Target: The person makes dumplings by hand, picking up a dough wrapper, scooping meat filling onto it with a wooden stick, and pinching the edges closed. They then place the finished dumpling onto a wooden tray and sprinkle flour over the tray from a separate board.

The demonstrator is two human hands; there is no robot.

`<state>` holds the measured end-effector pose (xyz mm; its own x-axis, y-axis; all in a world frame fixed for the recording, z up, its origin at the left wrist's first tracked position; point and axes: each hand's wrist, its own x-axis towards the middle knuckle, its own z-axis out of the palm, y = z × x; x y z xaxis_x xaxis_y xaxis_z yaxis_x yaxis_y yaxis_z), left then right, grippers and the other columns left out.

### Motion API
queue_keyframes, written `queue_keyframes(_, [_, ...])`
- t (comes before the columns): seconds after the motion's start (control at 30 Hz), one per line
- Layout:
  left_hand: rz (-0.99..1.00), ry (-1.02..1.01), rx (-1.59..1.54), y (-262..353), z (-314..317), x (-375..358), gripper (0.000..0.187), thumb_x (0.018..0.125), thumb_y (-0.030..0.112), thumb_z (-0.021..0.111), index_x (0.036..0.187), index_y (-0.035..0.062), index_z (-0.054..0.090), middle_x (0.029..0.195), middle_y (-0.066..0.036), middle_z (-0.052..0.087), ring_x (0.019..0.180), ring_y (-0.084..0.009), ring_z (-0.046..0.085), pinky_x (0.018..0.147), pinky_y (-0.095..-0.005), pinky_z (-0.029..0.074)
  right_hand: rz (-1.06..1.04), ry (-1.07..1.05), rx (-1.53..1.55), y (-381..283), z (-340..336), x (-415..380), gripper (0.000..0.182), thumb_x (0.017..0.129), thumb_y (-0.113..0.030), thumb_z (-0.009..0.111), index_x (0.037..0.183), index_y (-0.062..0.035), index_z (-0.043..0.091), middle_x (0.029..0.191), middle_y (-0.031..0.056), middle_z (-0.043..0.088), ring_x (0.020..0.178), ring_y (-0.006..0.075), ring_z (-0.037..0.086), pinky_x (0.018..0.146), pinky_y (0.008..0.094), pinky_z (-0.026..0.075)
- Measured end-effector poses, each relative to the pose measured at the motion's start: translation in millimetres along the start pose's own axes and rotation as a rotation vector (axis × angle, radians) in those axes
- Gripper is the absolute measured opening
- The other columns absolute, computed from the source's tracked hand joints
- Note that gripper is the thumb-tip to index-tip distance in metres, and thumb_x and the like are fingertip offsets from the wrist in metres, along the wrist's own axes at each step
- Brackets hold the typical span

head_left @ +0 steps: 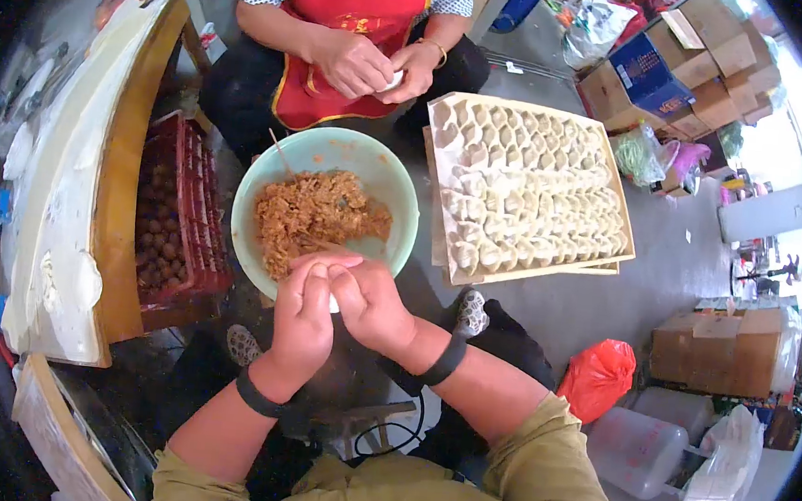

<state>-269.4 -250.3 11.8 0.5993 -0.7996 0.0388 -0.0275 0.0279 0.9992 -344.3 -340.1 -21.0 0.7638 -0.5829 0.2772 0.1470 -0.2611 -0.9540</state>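
Observation:
My left hand (302, 316) and my right hand (376, 307) meet over the near rim of a pale green bowl (403, 194). Thumbs side by side, their fingers are closed around a dumpling (333, 304), of which only a bit of white dough shows. Reddish-brown minced filling (321, 214) fills much of the bowl, and a thin stick (280, 151) leans on its far left rim. To the right, a shallow tray (533, 273) carries rows of folded dumplings (529, 181).
Opposite sits a person in a red apron (350, 6), whose hands (357, 66) pinch a white dough piece (394, 81). On the left stand a floury wooden table (123, 191) and a red crate (200, 192) of round brown items. Cartons (714, 346) and a red bag (598, 379) lie right.

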Motion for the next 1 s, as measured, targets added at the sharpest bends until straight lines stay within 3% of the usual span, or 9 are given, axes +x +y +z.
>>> queue_keyframes(0.43, [-0.069, 0.003, -0.006, -3, 5, 1, 0.038, 0.103, 0.013, 0.035, 0.108, -0.0055, 0.068, 0.111, -0.014, 0.068, 0.106, -0.0222, 0.061, 0.099, -0.0342, 0.046, 0.154, -0.021, 0.036, -4, -8, -5, 0.041, 0.1, -0.019, 0.045, 0.071, 0.0048, 0.061, 0.068, 0.0237, 0.061, 0.065, 0.0401, 0.062, 0.065, 0.0469, 0.049])
queue_keyframes(0.77, [-0.083, -0.01, -0.058, -5, 8, 0, 0.037, 0.103, 0.012, 0.036, 0.111, -0.005, 0.068, 0.112, -0.013, 0.068, 0.107, -0.0209, 0.06, 0.098, -0.0337, 0.046, 0.093, 0.021, 0.048, 6, -7, -8, 0.041, 0.102, -0.018, 0.044, 0.073, 0.0046, 0.06, 0.066, 0.0211, 0.06, 0.063, 0.0348, 0.061, 0.063, 0.0445, 0.048])
queue_keyframes(0.87, [-0.051, -0.063, -0.001, -10, 4, 2, 0.041, 0.106, 0.015, 0.031, 0.108, -0.0048, 0.066, 0.115, -0.017, 0.068, 0.111, -0.0233, 0.061, 0.104, -0.0344, 0.044, 0.12, -0.008, 0.047, 3, -11, -8, 0.042, 0.104, -0.021, 0.043, 0.076, 0.0043, 0.061, 0.067, 0.0189, 0.061, 0.063, 0.0332, 0.061, 0.063, 0.0442, 0.048])
queue_keyframes(0.9, [0.027, -0.169, 0.075, -8, -4, 6, 0.045, 0.109, 0.024, 0.032, 0.124, -0.0068, 0.06, 0.126, -0.014, 0.064, 0.112, -0.0222, 0.06, 0.105, -0.0341, 0.043, 0.119, -0.031, 0.052, 1, -15, -6, 0.042, 0.105, -0.022, 0.043, 0.079, 0.0042, 0.062, 0.069, 0.0184, 0.062, 0.064, 0.0326, 0.062, 0.063, 0.044, 0.048])
queue_keyframes(0.97, [0.09, -0.213, -0.19, -13, -8, 9, 0.047, 0.108, 0.029, 0.037, 0.14, -0.0049, 0.045, 0.132, -0.013, 0.059, 0.114, -0.022, 0.059, 0.106, -0.0348, 0.042, 0.064, -0.031, 0.097, -7, -21, 1, 0.044, 0.107, -0.027, 0.04, 0.087, 0.0041, 0.064, 0.083, 0.018, 0.066, 0.073, 0.0312, 0.064, 0.067, 0.0433, 0.049])
queue_keyframes(1.0, [0.081, -0.214, -0.289, -10, -5, 9, 0.05, 0.108, 0.029, 0.041, 0.146, -0.0032, 0.038, 0.135, -0.012, 0.057, 0.114, -0.0217, 0.058, 0.106, -0.0351, 0.042, 0.018, -0.096, 0.123, -14, -29, 6, 0.044, 0.108, -0.029, 0.041, 0.095, 0.0037, 0.068, 0.098, 0.0204, 0.068, 0.09, 0.0345, 0.066, 0.077, 0.0418, 0.052])
